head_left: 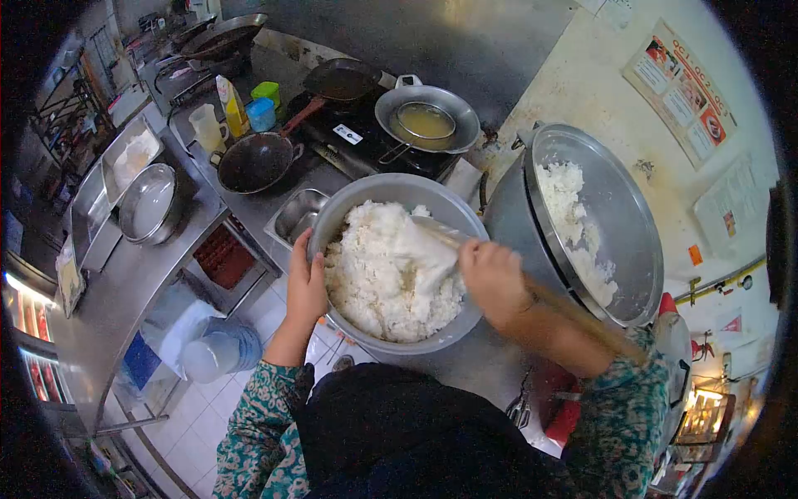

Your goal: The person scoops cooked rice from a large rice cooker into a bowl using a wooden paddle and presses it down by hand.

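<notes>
In front of me a large grey metal pot (472, 218) holds a heap of white cooked rice (374, 283). With my left hand (306, 283) I grip the pot's left rim, fingers closed against its side. My right hand (492, 279), slightly blurred, is closed around the handle of a rice paddle (445, 234) at the pot's right edge. The paddle's blade reaches into the rice and is partly covered by it. Its long handle runs back along my right forearm.
To the right a bigger tilted pot (633, 241) has rice stuck inside. Beyond are a pan with a strainer (426, 121), a dark wok (253, 163) and a small steel container (298, 214). A steel bowl (150, 204) stands on the left counter (91, 349). Below sits a water jug (220, 353).
</notes>
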A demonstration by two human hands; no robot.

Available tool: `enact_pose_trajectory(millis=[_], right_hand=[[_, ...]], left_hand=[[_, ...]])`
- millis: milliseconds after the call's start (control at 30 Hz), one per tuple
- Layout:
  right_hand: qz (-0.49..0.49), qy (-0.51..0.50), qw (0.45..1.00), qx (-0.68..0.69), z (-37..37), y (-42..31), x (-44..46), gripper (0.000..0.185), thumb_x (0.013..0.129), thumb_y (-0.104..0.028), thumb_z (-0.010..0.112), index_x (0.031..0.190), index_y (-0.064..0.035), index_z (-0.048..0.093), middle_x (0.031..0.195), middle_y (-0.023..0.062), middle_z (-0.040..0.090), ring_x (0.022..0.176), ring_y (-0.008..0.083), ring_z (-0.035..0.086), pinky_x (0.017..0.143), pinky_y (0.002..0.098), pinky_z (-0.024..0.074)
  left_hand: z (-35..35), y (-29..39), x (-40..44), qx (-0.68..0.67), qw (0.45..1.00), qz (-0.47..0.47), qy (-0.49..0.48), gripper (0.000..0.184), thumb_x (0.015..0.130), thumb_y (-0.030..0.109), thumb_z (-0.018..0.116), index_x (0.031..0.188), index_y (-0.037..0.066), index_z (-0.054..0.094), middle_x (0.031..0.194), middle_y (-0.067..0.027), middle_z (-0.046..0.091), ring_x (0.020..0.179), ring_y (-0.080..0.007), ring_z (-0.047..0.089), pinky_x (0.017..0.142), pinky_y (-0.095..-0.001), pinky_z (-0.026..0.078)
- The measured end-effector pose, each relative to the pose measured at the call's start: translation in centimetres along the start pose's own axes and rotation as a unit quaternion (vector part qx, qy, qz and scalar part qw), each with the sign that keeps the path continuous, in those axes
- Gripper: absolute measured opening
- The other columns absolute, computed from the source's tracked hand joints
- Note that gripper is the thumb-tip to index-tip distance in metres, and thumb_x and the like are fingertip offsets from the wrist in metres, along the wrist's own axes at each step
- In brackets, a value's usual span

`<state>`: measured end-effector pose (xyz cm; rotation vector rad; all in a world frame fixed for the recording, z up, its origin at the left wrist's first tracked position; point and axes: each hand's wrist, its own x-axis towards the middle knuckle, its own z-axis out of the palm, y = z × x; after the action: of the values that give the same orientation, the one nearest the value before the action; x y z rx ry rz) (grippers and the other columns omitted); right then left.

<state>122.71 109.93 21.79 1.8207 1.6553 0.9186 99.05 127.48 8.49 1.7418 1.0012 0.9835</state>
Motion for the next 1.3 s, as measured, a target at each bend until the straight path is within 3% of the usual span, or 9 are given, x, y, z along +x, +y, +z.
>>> enact_pose_trajectory(millis=[133, 300, 367, 567, 767, 933, 1167, 1233, 1300], right_hand=[[0.030, -0.031, 0.994, 0.104, -2.3, 6.6, 2.4, 0.014, 0.088, -0.019, 0.056, 0.097, -0.0094, 0.057, 0.079, 0.0089, 0.066, 0.073, 0.0251, 0.068, 0.063, 0.0406, 0.0520], [0.199, -0.016, 0.968, 0.153, -6.3, 20.3, -0.4, 0.033, 0.087, -0.039, 0.064, 0.100, -0.0097, 0.056, 0.078, 0.0113, 0.068, 0.069, 0.0339, 0.068, 0.062, 0.0456, 0.0527], [0.324, -0.090, 0.936, 0.102, -6.0, 24.6, -2.2, 0.040, 0.084, -0.042, 0.068, 0.103, -0.0089, 0.056, 0.082, 0.0150, 0.068, 0.074, 0.0383, 0.067, 0.064, 0.0473, 0.0527], [0.318, -0.299, 0.899, 0.035, 19.5, 32.0, -12.5, 0.045, 0.081, -0.042, 0.072, 0.111, -0.0109, 0.062, 0.090, 0.0176, 0.070, 0.087, 0.0382, 0.067, 0.075, 0.0497, 0.0522], [0.336, -0.333, 0.864, 0.170, 27.5, 30.6, -12.6, 0.058, 0.082, -0.056, 0.066, 0.118, -0.0120, 0.060, 0.100, 0.0189, 0.070, 0.096, 0.0356, 0.067, 0.083, 0.0469, 0.0532], [0.248, -0.315, 0.898, 0.183, 30.0, 32.7, -10.0, 0.060, 0.081, -0.061, 0.063, 0.115, -0.0115, 0.061, 0.096, 0.0188, 0.070, 0.090, 0.0378, 0.068, 0.079, 0.0493, 0.0528], [0.220, -0.328, 0.889, 0.230, 28.4, 29.6, -10.4, 0.069, 0.080, -0.069, 0.059, 0.116, -0.0107, 0.061, 0.091, 0.0198, 0.069, 0.088, 0.0409, 0.067, 0.077, 0.0506, 0.0527], [0.218, -0.334, 0.875, 0.276, 27.9, 28.4, -10.0, 0.070, 0.080, -0.070, 0.059, 0.114, -0.0095, 0.061, 0.090, 0.0209, 0.069, 0.088, 0.0416, 0.066, 0.077, 0.0516, 0.0524], [0.212, -0.349, 0.868, 0.282, 26.9, 27.1, -9.3, 0.070, 0.080, -0.070, 0.059, 0.112, -0.0083, 0.061, 0.090, 0.0219, 0.069, 0.088, 0.0419, 0.066, 0.076, 0.0523, 0.0524]], left_hand=[[0.0, 0.1, 0.0, -0.030, 0.999, -0.001, 0.013, 0.046, 0.097, 0.010, 0.044, 0.142, -0.002, 0.037, 0.141, -0.0214, 0.045, 0.134, -0.0303, 0.042, 0.111, -0.0353, 0.030], [-0.1, 0.1, 0.3, 0.014, 0.999, 0.032, -0.001, 0.046, 0.099, 0.015, 0.043, 0.142, -0.001, 0.038, 0.142, -0.0205, 0.045, 0.134, -0.0306, 0.041, 0.112, -0.0362, 0.029], [0.1, 0.3, 0.2, 0.000, 1.000, -0.010, 0.001, 0.047, 0.098, 0.013, 0.045, 0.144, 0.003, 0.038, 0.143, -0.0171, 0.045, 0.132, -0.0286, 0.042, 0.111, -0.0374, 0.031], [0.2, -0.8, 0.2, 0.038, 0.999, 0.020, 0.004, 0.047, 0.099, 0.013, 0.043, 0.144, 0.001, 0.037, 0.147, -0.0172, 0.039, 0.137, -0.0290, 0.036, 0.114, -0.0385, 0.025], [0.5, -1.1, 0.2, -0.107, 0.994, -0.013, -0.018, 0.049, 0.101, 0.019, 0.041, 0.147, 0.004, 0.032, 0.146, -0.0143, 0.038, 0.135, -0.0265, 0.037, 0.112, -0.0384, 0.028], [1.3, 0.5, 0.4, -0.133, 0.989, -0.058, -0.003, 0.051, 0.100, 0.021, 0.042, 0.148, 0.004, 0.031, 0.146, -0.0130, 0.038, 0.135, -0.0261, 0.037, 0.112, -0.0397, 0.028], [0.6, -2.5, 0.3, -0.114, 0.991, -0.066, 0.001, 0.056, 0.100, 0.030, 0.044, 0.148, 0.005, 0.031, 0.152, -0.0137, 0.032, 0.137, -0.0294, 0.034, 0.114, -0.0418, 0.024], [1.2, -1.2, 0.5, -0.139, 0.985, -0.095, 0.024, 0.058, 0.099, 0.033, 0.047, 0.150, 0.011, 0.029, 0.145, -0.0128, 0.039, 0.128, -0.0278, 0.045, 0.107, -0.0402, 0.037], [0.9, -1.3, 0.5, -0.119, 0.988, -0.095, 0.017, 0.058, 0.099, 0.032, 0.047, 0.150, 0.010, 0.029, 0.147, -0.0134, 0.038, 0.130, -0.0277, 0.043, 0.108, -0.0410, 0.035]])
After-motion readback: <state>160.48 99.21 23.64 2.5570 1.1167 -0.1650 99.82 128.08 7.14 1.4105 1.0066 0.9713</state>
